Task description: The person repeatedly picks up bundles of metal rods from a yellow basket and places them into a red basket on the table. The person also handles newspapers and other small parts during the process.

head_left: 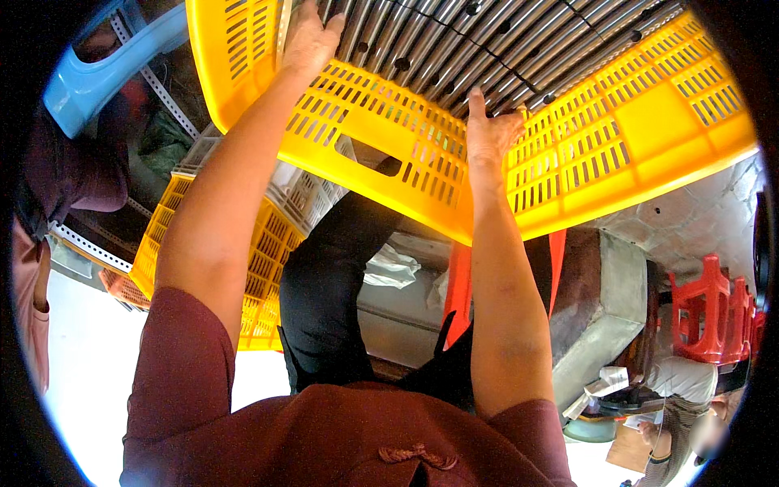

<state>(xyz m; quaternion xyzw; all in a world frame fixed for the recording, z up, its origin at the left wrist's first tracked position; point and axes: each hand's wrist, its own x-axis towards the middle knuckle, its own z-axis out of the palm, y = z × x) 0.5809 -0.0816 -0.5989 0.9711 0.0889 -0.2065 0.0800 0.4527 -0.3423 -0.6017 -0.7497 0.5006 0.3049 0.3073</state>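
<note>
Shiny metal tubes (422, 40) lie side by side in a large yellow plastic crate (649, 122), with thin dark bands crossing them. My left hand (311, 42) reaches into the crate at the left corner of the tubes. Its thumb lies over them, and the other fingers are mostly hidden or cut off by the upper edge. At the right near corner, my right hand (493, 136) grips the tube ends, thumb on the inner side, curled fingers beside the slotted wall. The crate's near wall has an oval handle hole.
Red stool legs (458, 284) show below the crate. More yellow crates (264, 268) stand at left, beside a light blue plastic stool (114, 65) and a metal rack. Red stools (704, 316) and a concrete block (608, 300) are at right. Other people appear at both rims.
</note>
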